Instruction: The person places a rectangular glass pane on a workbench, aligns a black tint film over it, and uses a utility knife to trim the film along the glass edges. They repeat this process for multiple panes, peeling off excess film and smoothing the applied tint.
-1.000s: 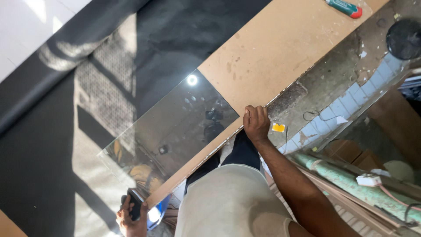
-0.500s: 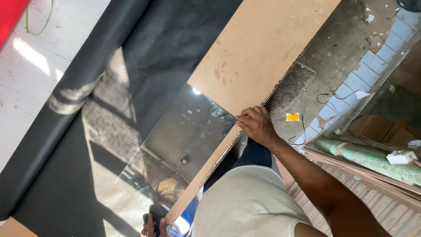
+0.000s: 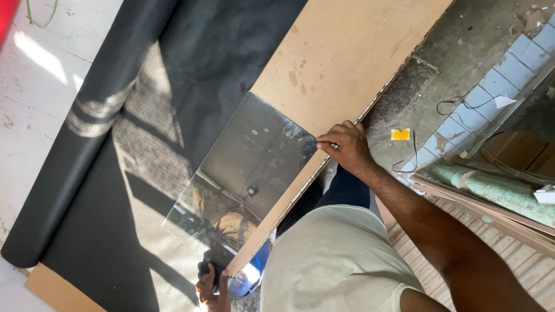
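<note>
The right hand [image 3: 344, 147] pinches the near corner of a mirror sheet [image 3: 243, 173] lying on the tan board [image 3: 341, 52] at the tabletop's near edge; the left hand [image 3: 211, 286] grips its other end. Positioning seems underway; next calls for steady, even sliding.
</note>
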`<state>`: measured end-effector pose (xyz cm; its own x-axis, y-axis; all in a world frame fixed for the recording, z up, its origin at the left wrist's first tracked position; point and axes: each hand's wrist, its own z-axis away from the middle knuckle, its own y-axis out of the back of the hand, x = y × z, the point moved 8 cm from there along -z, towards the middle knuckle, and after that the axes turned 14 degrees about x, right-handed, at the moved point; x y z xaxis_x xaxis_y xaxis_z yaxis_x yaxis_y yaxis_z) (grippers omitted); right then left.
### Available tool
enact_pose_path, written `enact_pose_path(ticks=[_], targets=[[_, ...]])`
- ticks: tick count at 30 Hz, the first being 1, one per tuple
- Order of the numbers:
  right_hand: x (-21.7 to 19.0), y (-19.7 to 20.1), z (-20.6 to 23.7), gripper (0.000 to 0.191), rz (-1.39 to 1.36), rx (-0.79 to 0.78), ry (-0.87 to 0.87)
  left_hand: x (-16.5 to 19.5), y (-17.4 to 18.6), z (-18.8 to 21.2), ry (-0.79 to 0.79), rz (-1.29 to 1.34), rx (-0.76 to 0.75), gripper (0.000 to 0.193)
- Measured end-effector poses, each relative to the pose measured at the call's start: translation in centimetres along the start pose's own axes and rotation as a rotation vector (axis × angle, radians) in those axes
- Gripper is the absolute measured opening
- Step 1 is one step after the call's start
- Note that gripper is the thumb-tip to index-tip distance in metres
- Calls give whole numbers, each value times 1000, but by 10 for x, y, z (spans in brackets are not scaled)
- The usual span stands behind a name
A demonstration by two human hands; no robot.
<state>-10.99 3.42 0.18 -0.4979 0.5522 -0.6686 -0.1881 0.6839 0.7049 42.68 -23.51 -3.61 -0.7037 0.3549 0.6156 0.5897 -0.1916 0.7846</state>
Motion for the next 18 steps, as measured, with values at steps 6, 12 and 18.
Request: enact_pose_path(ticks=[6,12,18], targets=[[7,-8,-2,11,-8,-50,-83,-10,-1,1,70,-12,-41,45],[9,-13,-1,15,-12,-76,-112,-3,-1,1,60,21,-14,43],[4,-12,0,14,15,-55,-114,12,5,-5,77,98,35,44]])
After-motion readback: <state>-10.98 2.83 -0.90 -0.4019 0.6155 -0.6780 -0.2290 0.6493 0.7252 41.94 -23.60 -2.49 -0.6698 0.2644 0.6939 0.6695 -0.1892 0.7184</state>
